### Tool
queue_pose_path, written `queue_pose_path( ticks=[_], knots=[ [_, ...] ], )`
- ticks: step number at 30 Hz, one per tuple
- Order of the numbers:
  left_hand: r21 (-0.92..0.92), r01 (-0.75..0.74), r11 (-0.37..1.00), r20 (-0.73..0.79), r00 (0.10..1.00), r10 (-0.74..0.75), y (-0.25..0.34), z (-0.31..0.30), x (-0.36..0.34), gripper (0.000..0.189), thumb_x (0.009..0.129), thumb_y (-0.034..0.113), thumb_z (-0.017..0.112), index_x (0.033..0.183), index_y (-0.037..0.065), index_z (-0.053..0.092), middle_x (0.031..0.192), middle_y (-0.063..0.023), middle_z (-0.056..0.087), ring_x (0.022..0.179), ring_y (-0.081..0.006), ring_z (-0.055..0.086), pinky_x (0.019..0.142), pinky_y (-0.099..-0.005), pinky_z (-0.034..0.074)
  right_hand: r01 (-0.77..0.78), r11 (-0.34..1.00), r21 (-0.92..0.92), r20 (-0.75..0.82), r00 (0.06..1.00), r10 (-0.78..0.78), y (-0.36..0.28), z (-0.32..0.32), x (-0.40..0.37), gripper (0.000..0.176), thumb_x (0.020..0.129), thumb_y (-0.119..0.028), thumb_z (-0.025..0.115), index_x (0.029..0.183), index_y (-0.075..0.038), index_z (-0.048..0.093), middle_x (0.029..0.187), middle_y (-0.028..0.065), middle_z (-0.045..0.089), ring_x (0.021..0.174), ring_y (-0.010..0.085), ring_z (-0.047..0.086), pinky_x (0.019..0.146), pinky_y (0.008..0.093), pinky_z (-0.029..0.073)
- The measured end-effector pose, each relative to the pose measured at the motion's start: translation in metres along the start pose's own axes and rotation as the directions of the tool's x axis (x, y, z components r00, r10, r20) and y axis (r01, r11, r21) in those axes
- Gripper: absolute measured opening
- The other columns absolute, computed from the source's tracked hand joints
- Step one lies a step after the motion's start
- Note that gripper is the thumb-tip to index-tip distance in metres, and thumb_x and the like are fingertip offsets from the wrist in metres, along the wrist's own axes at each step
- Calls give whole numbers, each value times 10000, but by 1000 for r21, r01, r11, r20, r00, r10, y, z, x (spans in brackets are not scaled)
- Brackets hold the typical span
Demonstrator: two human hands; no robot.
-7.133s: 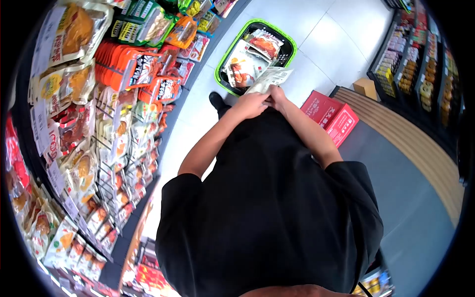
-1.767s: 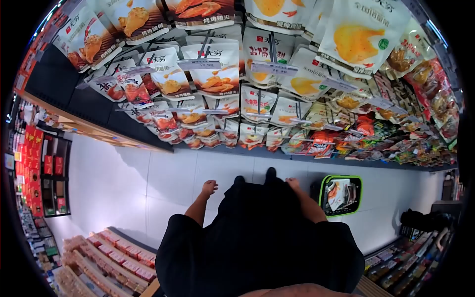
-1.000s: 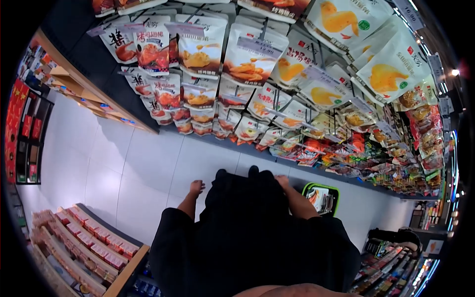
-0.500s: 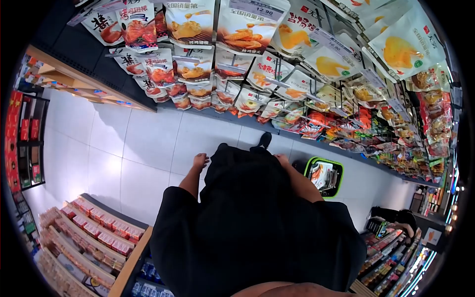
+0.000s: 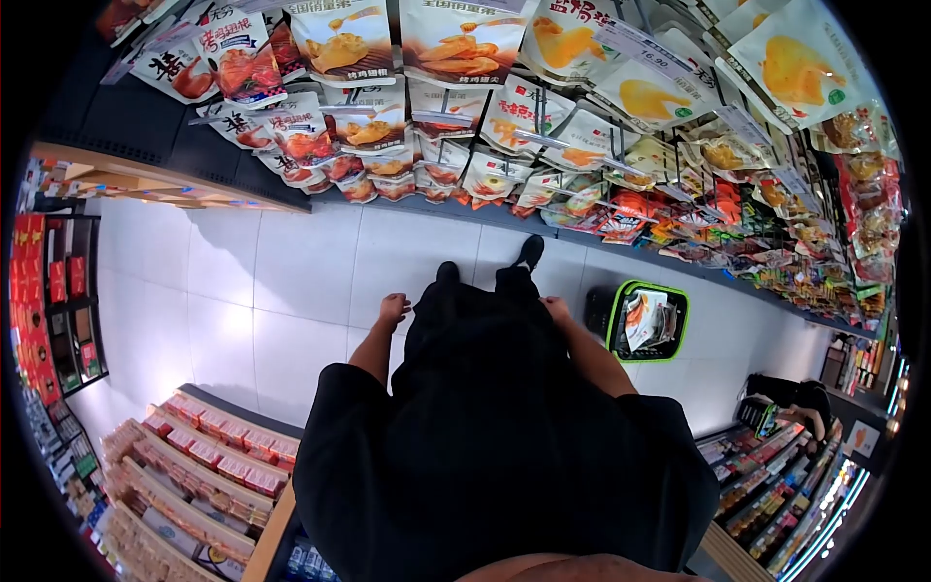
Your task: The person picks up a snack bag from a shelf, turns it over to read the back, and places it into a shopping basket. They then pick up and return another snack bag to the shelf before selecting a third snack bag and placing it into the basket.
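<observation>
My left hand (image 5: 395, 308) hangs beside my dark trousers, its fingers loosely bent and nothing seen in them. On the other side, my right hand (image 5: 557, 309) hangs low near my thigh, partly hidden by my clothes; its fingers look loosely bent and I see nothing held. Nearest to the right hand, on the floor, stands a black shopping basket with a green rim (image 5: 685, 325). Inside lies a white food pouch (image 5: 644, 320) with an orange picture, among darker contents. Neither hand touches the basket or the shelf goods.
Ahead, hooks hold rows of packaged chicken snacks (image 5: 465, 48) above a dark shelf base. Pale tiles (image 5: 301, 291) cover the aisle floor. Shelves of red-and-white packs (image 5: 218, 466) stand behind left, red boxes (image 5: 34, 320) far left. Another person (image 5: 810, 403) is by the right-hand racks.
The view has shifted, so the hanging packs sit higher and the basket lower and further right. Both my shoes now show in front. My hands still hang at my sides.
</observation>
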State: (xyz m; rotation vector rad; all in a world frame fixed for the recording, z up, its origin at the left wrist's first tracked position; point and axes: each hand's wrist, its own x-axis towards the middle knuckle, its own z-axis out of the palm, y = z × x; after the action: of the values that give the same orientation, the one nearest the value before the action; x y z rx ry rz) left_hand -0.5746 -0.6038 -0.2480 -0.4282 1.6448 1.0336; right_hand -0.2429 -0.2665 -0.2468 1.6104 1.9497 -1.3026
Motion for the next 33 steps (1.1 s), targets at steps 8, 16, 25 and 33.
queue_pose_path(
  ticks=[8,16,25,33],
  knots=[
    [17,-64,998,-9,998,65,6,-6,-4,304,904,299,516,1127,99,564,976,-61,662,800,-177,622,632,-345,452,-55,998,41,39,998,54,-22,0,-15,357,829,-360,625,896,-15,687,890,199,675,867,340,651,783,394,494],
    [22,-64,998,-12,998,64,-2,-6,1,306,908,306,516,1130,101,563,979,-58,663,789,-176,619,622,-340,453,-11,998,66,-60,998,15,-14,-15,-9,376,818,-346,628,970,-6,678,982,190,673,948,335,637,849,389,482],
    [26,-83,996,-17,996,83,-10,8,6,250,868,231,531,1058,77,584,866,-58,649,677,-156,582,532,-312,419,56,998,-16,-38,998,-57,-35,-22,5,403,806,-383,623,980,-24,677,983,183,673,942,350,633,837,402,488],
    [-12,-158,987,-25,987,158,1,13,11,253,866,241,532,1053,77,581,847,-52,640,647,-147,554,515,-295,413,104,994,32,-135,986,-99,-24,-15,11,381,809,-382,620,951,-32,674,955,190,670,920,348,635,820,399,488]
  ],
)
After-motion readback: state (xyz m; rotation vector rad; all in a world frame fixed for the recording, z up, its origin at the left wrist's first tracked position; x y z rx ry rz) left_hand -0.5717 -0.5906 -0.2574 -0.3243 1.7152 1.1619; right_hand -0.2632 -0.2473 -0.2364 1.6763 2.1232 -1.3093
